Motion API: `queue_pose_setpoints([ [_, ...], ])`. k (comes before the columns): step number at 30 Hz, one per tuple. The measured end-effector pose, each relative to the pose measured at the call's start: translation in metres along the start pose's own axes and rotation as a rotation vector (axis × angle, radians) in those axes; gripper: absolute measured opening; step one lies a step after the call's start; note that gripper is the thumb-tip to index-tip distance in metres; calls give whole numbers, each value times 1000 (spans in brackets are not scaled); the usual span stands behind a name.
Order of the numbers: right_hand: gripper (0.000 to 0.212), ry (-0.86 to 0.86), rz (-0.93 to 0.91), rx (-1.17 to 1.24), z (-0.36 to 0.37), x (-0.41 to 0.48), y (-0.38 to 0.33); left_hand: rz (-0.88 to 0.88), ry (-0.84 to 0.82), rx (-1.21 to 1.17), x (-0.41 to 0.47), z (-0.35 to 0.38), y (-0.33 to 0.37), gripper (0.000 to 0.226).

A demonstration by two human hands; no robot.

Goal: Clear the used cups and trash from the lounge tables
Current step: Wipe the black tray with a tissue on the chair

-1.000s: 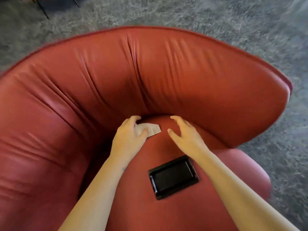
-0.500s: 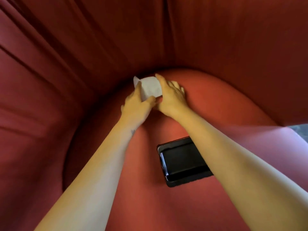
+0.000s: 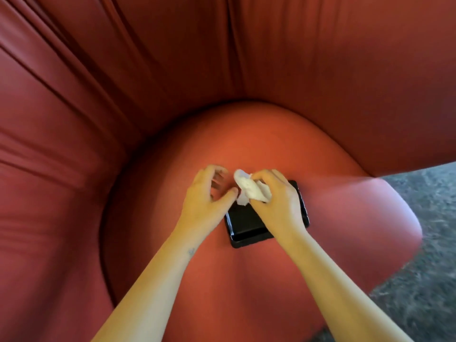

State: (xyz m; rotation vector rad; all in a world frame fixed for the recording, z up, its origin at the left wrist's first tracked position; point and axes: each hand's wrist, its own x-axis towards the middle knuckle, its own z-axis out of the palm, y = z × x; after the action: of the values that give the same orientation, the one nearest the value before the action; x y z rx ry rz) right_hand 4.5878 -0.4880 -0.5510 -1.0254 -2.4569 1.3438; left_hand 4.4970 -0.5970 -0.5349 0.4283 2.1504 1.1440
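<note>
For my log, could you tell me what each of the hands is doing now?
Left hand: open, empty.
Right hand: closed on the crumpled napkin.

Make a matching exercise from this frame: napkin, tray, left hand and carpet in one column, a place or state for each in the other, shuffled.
1. napkin
2. tray
3. left hand
4. carpet

A. lying flat on the red seat
B. grey, at the right edge
C. crumpled in the right hand
D. open, fingers curled, holding nothing

Pairs: 1-C, 2-A, 3-D, 4-B
</note>
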Motion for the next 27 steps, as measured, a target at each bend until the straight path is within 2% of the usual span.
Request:
queue_pose_setpoints([
  [2, 13, 43, 41, -117, -7, -22, 16, -2, -141, 272, -16, 9, -9, 55],
  [4, 13, -35, 35, -214, -10, -38, 30, 44, -239, 556, -29, 23, -20, 91],
  [6, 23, -128, 20, -289, -11, -48, 41, 87, -258, 776, -38, 38, -31, 114],
  [8, 34, -168, -13, -377, -11, -52, 46, 105, -228, 892, -41, 50, -41, 126],
  [10, 42, -181, -68, -479, -11, -55, 51, 113, -180, 943, -39, 57, -47, 129],
  [12, 56, -251, -117, -581, -13, -58, 55, 132, -133, 938, -35, 60, -49, 122],
  [14, 69, -332, -145, -683, -16, -62, 58, 158, -105, 856, -33, 60, -48, 112],
  [16, 72, -314, -174, -763, -18, -64, 57, 177, -109, 780, -34, 57, -44, 109],
  [21, 46, -70, -298, -689, -37, -68, 45, 251, -115, 748, -44, 42, -17, 107],
  [24, 35, 3, -365, -698, -58, -75, 29, 295, -154, 779, -48, 32, 10, 109],
  [27, 29, 73, -356, -710, -83, -91, 1, 397, -190, 810, -60, 20, 44, 109],
])
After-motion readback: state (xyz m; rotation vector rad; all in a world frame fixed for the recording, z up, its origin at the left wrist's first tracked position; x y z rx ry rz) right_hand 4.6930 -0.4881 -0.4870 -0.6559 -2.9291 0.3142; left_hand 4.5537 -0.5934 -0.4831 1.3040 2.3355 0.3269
